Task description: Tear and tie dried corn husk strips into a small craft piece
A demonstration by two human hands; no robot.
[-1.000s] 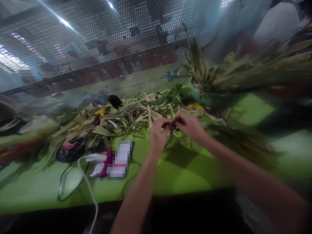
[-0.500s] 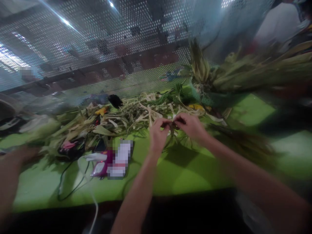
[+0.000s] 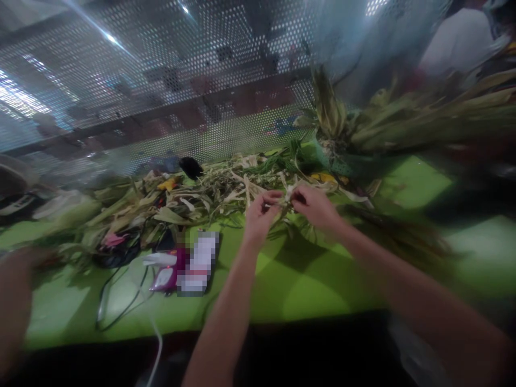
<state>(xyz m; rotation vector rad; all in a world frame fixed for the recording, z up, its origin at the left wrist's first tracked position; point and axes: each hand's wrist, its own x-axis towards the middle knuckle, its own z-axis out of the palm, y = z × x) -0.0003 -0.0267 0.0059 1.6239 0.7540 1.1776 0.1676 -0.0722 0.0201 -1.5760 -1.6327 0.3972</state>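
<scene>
My left hand and my right hand meet above the green tabletop, fingers curled and thumbs against fingertips. Between them is a small bundle of pale dried husk strips, pinched from both sides. Thin loose ends hang below it and cast a shadow on the table. The fingers hide part of the bundle, so its exact shape is unclear. Just behind my hands lies a heap of dried husks and stalks.
A phone-like blurred object and a purple device with a white cable lie left. Another person's arm reaches in at far left. A green basket with husks stands behind right, before a perforated metal screen.
My fingers have shifted slightly on the bundle: the left ones are spread a little more, and more of the pale strips shows between my hands.
</scene>
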